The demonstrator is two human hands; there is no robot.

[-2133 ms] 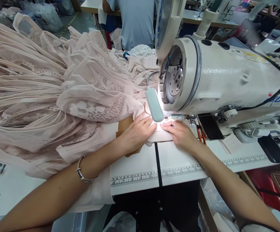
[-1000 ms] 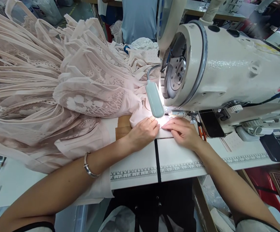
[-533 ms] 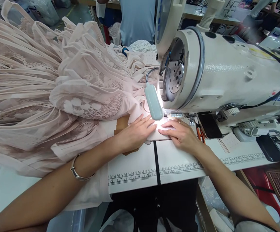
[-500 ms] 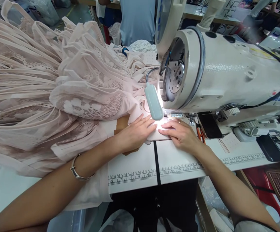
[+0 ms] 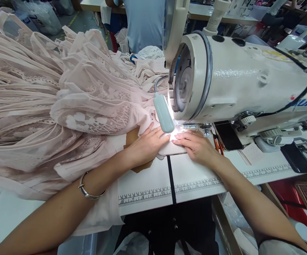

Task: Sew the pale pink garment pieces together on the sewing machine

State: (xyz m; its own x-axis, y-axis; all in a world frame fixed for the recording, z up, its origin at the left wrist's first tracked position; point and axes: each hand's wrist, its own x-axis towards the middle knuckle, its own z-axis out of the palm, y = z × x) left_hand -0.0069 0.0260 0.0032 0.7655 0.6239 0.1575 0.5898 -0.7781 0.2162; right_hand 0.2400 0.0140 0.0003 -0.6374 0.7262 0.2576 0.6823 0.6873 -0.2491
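Note:
My left hand (image 5: 148, 143) lies palm down, fingers stretched out over pale pink fabric (image 5: 143, 117) beside the sewing machine's needle area. Opposite it, my right hand (image 5: 196, 146) rests with its fingers extended to the left, fingertips on the small lit piece of fabric. The fingertips of both hands nearly meet below a pale green lamp (image 5: 164, 113), which hides the needle. Above my right hand stands the white sewing machine (image 5: 238, 78); the round part in its open end looks blurred. Under my left wrist is a brown patch (image 5: 132, 138).
A large heap of pink lace garments (image 5: 90, 88) covers the left side. Right of my right hand lie orange-handled snips (image 5: 218, 144) and a dark phone (image 5: 228, 135). A printed ruler (image 5: 145, 196) runs along the table's front edge. A person in blue (image 5: 144, 24) is beyond.
The view has shifted slightly, so the machine appears farther left. The round part in its open end was sharp and is now blurred. Both hands stay almost in place on the fabric.

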